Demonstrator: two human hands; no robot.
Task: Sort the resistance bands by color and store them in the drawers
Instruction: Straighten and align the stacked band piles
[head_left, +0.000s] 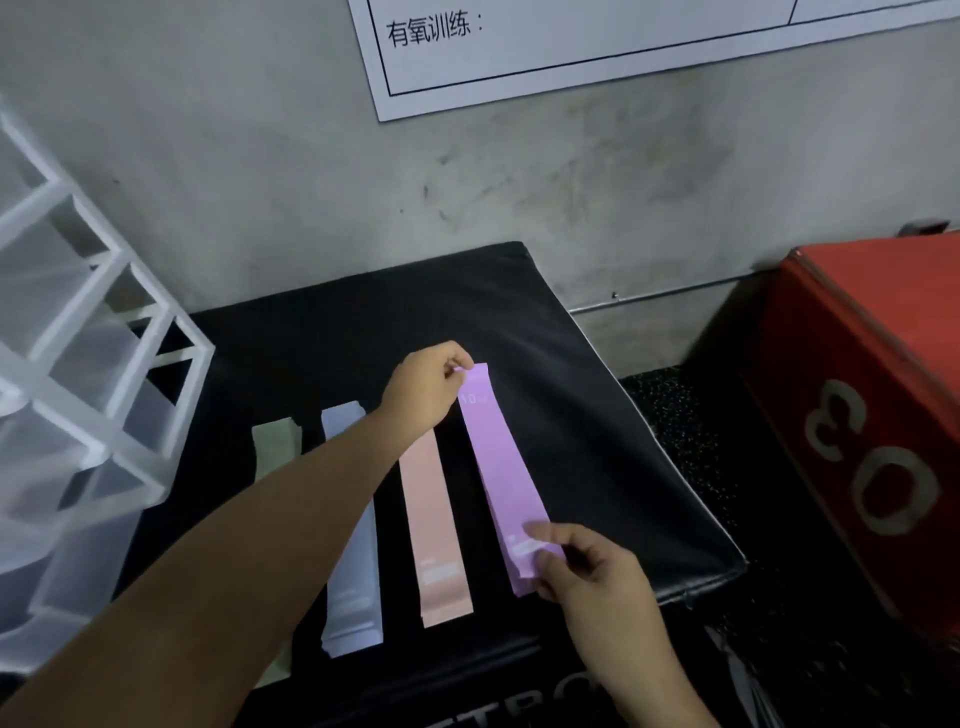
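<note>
Black padded tabletop (597, 415) stood against grey wall. Flat purple resistance band (501, 478) lay rightmost there; left hand (423, 392) pinched far end, right hand (592, 577) pinched near end. Peach band (434, 525) beside.

Green band (272, 448) mostly behind left forearm (249, 540), perhaps creased.

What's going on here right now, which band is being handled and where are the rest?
A person holds the purple band by both ends: the left hand pinches the far end, the right hand the near end. The peach band, blue band and green band lie flat side by side on the black pad. The white drawer unit stands at the left.
</note>
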